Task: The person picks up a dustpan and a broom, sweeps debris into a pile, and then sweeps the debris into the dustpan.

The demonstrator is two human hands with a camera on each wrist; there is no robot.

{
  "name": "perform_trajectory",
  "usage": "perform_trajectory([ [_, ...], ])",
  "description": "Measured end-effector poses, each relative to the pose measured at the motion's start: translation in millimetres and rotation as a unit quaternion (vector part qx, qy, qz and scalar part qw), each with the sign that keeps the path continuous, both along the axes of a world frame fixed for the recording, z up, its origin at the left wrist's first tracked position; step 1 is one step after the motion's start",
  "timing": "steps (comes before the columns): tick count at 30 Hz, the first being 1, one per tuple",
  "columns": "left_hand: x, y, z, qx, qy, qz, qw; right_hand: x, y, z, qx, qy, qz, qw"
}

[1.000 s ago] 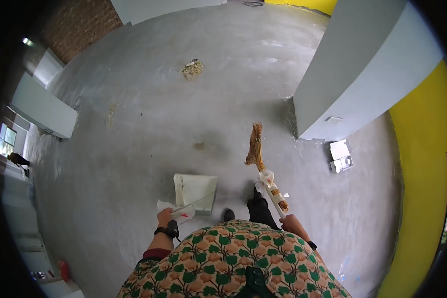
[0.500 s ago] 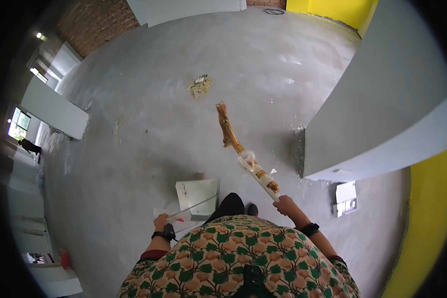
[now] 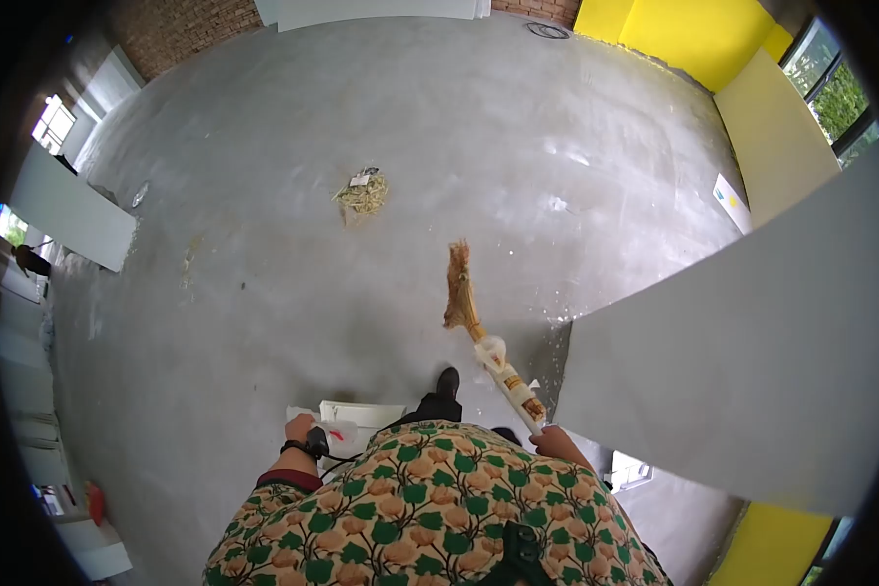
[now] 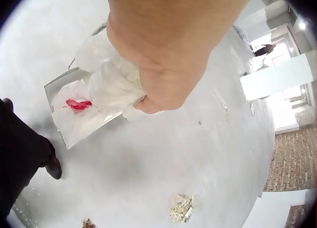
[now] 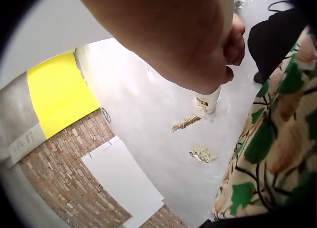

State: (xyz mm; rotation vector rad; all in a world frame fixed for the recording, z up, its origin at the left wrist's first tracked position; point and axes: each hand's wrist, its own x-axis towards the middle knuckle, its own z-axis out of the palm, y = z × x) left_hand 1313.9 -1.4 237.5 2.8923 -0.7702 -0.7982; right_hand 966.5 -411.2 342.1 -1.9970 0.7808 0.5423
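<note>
My right hand [image 3: 560,444] grips the pale handle end of a broom [image 3: 459,288]. The broom's brown, frayed bristles point forward over the floor, and white plastic wraps its shaft. In the right wrist view the curled fingers [image 5: 235,45] go round the shaft, with the bristles beyond. Low on the left, my left hand [image 3: 301,428] clutches a crumpled white plastic bag [image 4: 111,89] with a red mark. A white dustpan [image 3: 361,414] hangs beside my leg, partly behind the bag; the bag and hand hide its handle.
A straw heap [image 3: 363,192] with a pale scrap on it lies ahead on the grey concrete floor [image 3: 293,146]. A big white column [image 3: 713,361] rises close on my right, a white box [image 3: 627,471] near its base. A coiled cable [image 3: 547,30] lies at the far wall.
The view has moved forward: the column is nearer and the far wall windows show. The broom first swung left, then slightly back right. The dustpan has sunk lower in view, beside my body.
</note>
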Motion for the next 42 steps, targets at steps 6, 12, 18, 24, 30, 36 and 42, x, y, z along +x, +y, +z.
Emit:
perform_trajectory([
  [6, 56, -97, 24, -0.038, 0.09, 0.136, 0.986, 79, -76, 13, 0.002, 0.058, -0.205, 0.977],
  [12, 80, -173, 8, -0.074, -0.005, 0.126, 0.989, 153, -195, 23, 0.033, 0.094, -0.159, 0.982],
  [18, 115, -278, 61, -0.021, -0.061, 0.134, 0.989, 235, -314, 44, 0.041, 0.079, -0.088, 0.992],
  [24, 124, -333, 67, -0.053, -0.05, 0.203, 0.976, 288, -399, 53, 0.048, 0.078, -0.018, 0.996],
  [30, 166, -407, 56, 0.031, 0.001, 0.181, 0.983, 330, -449, 50, 0.073, 0.107, -0.035, 0.991],
  [36, 248, -478, 22, 0.021, 0.006, 0.162, 0.986, 393, -514, 53, -0.017, 0.118, 0.031, 0.992],
  [42, 333, -571, 38, 0.016, -0.035, 0.119, 0.992, 441, -589, 73, -0.02, 0.104, -0.032, 0.994],
])
